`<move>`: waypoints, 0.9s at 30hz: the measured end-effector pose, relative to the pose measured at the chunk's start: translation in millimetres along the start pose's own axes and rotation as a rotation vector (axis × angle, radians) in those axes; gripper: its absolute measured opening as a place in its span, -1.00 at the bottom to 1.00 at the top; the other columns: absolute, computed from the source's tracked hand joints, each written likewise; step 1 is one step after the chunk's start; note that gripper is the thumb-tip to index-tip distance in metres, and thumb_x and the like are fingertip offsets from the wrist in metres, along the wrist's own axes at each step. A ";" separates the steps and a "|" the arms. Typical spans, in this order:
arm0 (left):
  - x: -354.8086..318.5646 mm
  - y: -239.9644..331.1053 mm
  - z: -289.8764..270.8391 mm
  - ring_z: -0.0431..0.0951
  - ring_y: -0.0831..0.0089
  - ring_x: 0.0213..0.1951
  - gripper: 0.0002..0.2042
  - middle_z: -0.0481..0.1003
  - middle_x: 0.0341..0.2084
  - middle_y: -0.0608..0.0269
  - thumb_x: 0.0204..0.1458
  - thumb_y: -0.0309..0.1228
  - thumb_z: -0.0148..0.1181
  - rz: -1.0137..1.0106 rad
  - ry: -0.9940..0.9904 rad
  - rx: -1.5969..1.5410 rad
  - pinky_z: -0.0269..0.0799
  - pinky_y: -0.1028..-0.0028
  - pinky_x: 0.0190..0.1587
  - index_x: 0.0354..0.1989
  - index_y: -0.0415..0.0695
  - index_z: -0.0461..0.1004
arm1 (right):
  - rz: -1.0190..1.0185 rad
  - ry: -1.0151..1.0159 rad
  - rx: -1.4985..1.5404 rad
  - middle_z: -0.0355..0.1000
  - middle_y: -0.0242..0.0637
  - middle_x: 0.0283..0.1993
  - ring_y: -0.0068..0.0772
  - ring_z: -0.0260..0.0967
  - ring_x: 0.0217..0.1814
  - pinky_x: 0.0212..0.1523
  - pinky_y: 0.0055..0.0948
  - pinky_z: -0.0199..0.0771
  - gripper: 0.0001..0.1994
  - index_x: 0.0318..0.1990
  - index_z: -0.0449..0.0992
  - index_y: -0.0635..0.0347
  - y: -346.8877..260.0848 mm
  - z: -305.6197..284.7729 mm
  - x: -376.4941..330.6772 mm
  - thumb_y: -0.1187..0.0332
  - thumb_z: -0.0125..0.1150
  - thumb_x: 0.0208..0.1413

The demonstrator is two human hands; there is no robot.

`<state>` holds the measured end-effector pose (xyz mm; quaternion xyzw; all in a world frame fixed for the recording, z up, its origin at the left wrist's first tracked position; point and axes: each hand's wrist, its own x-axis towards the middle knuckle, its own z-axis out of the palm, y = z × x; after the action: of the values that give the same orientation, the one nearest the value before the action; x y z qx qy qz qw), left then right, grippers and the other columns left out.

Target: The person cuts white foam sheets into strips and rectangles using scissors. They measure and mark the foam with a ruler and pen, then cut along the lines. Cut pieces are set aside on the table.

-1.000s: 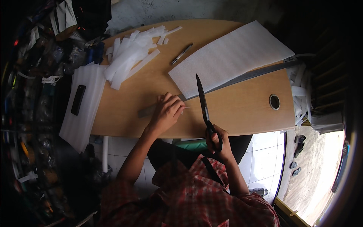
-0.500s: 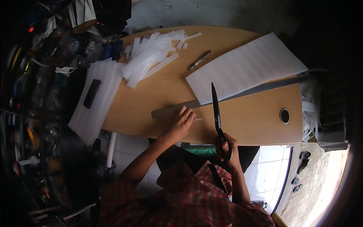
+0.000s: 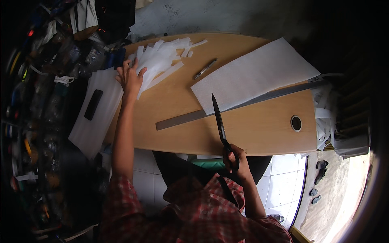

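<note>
Right grip (image 3: pixel 240 163) is closed around the black handles of a pair of long-bladed scissors (image 3: pixel 219 121), fingers curled through and about the loops. The scissors stand out over the near edge of the counter (image 3: pixel 251 129), blades together, tip toward the far side and a little left, just in front of a white foam sheet's near corner. Left grip (image 3: pixel 130 79) reaches far and left with its fingers spread over a heap of white foam strips (image 3: pixel 160 60); whether a fingertip pins any single strip, I cannot tell.

That large foam sheet (image 3: pixel 251 75) lies aslant on the right half of the counter, resting partly over a long grey straightedge (image 3: pixel 178 120), whose left end sticks out bare across the middle. Small marks seem to show near the straightedge's right end (too small to read from here). Left of the sheet, near its far edge, lies a slim pen (image 3: pixel 205 69); any lettering on its barrel is likewise too fine to make out.

At the left end, a stack of foam sheets (image 3: pixel 91 133) droops over the edge and carries a black phone (image 3: pixel 93 104), its upper face dark. On the right, a round grommet (image 3: pixel 296 123) is set into the counter, and more white strips (image 3: pixel 324 117) hang in a bunch just beyond the right edge. Dark footwear (image 3: pixel 320 172) sits on the ground farther right.
</note>
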<state>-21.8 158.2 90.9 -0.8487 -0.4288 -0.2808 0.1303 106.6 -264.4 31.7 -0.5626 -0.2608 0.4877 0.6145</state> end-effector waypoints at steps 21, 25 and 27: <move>-121.0 147.1 46.5 0.29 -0.01 0.05 -0.44 0.32 0.03 -0.03 0.11 -0.14 0.17 0.088 -0.277 -0.625 0.14 -0.09 0.10 0.25 -0.12 0.27 | -0.114 0.457 -1.508 0.57 -0.05 -0.22 -0.06 0.55 -0.11 -0.09 -0.14 0.54 -0.54 -0.22 0.59 0.23 -149.6 -93.2 301.5 0.03 0.47 -0.15; -118.9 145.8 36.0 0.28 0.05 0.06 -0.46 0.31 0.05 0.08 0.13 -0.14 0.14 0.090 -0.322 -0.597 0.14 -0.11 0.04 0.26 -0.06 0.27 | -0.124 0.436 -1.576 0.56 -0.05 -0.17 -0.07 0.54 -0.06 -0.10 -0.17 0.54 -0.65 -0.23 0.58 0.17 -142.6 -98.8 336.6 0.12 0.40 -0.07; -119.2 150.3 38.5 0.28 0.05 0.06 -0.47 0.31 0.05 0.08 0.13 -0.15 0.14 0.087 -0.327 -0.586 0.15 -0.08 0.04 0.25 -0.05 0.27 | -0.211 0.459 -1.634 0.56 -0.07 -0.17 -0.08 0.53 -0.06 -0.10 -0.16 0.54 -0.67 -0.22 0.58 0.17 -123.3 -125.8 358.0 0.14 0.37 -0.05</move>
<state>56.1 8.0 -7.3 -0.9013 -0.3086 -0.2464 -0.1780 392.7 13.6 37.6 -0.8867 -0.4507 -0.0391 0.0959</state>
